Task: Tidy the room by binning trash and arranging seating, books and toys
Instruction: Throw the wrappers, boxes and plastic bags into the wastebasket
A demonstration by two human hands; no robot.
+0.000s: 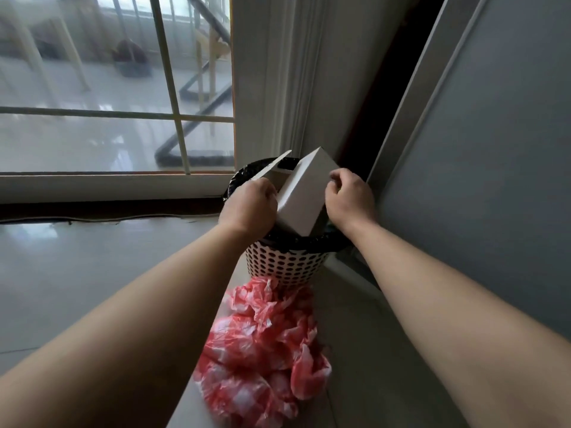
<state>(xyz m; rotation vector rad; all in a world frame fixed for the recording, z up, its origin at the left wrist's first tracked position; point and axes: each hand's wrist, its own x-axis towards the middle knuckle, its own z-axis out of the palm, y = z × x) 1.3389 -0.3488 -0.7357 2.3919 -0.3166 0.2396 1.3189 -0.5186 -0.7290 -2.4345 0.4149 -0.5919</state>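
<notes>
A white cardboard box (304, 196) with an opened flap sits tilted in the mouth of a white perforated waste bin (285, 265) lined with a black bag. My left hand (250, 205) grips the box's left side near the flap. My right hand (349, 196) holds its right edge with curled fingers. The box's lower corner dips inside the bin rim.
A crumpled red and white plastic bag (262, 350) lies on the floor in front of the bin. A barred window (117, 88) is at the left, a curtain (278, 72) behind the bin, and a grey door panel (479, 149) at the right.
</notes>
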